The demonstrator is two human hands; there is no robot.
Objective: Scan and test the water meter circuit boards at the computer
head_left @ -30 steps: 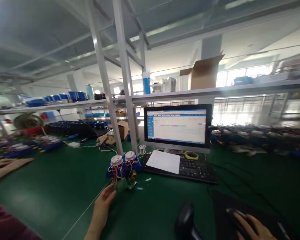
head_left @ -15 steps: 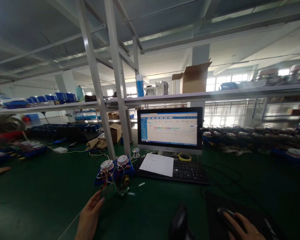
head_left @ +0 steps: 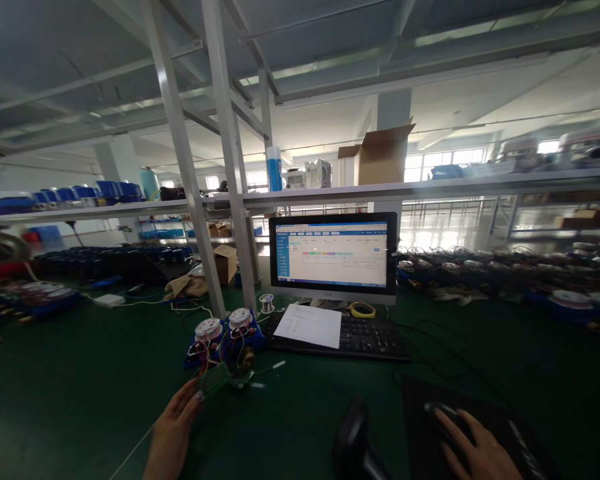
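Note:
My left hand (head_left: 176, 423) pinches the edge of a green circuit board (head_left: 214, 380) between thumb and fingers. Coloured wires run from the board to two blue meters with round white dials; the nearer-left meter (head_left: 209, 330) stands against the right one (head_left: 241, 320). A thin pale wire stretches from near my left hand to the lower edge. On the right, my right hand (head_left: 473, 443) is curled over a black computer mouse (head_left: 449, 427) on a dark mouse pad (head_left: 420, 400). Between my hands stands a black handheld scanner (head_left: 355, 440).
A monitor (head_left: 333, 257) shows a web page behind a black keyboard (head_left: 375, 340), with a white paper sheet (head_left: 307, 325) lying on it. Yellow tape (head_left: 363, 309) and a solder spool (head_left: 267, 303) are nearby. Metal posts (head_left: 230, 167) carry a shelf. Many wired meters (head_left: 480, 267) fill the right.
The whole view has shifted slightly to the left. My left hand still holds the circuit board, and my right hand stays on the mouse.

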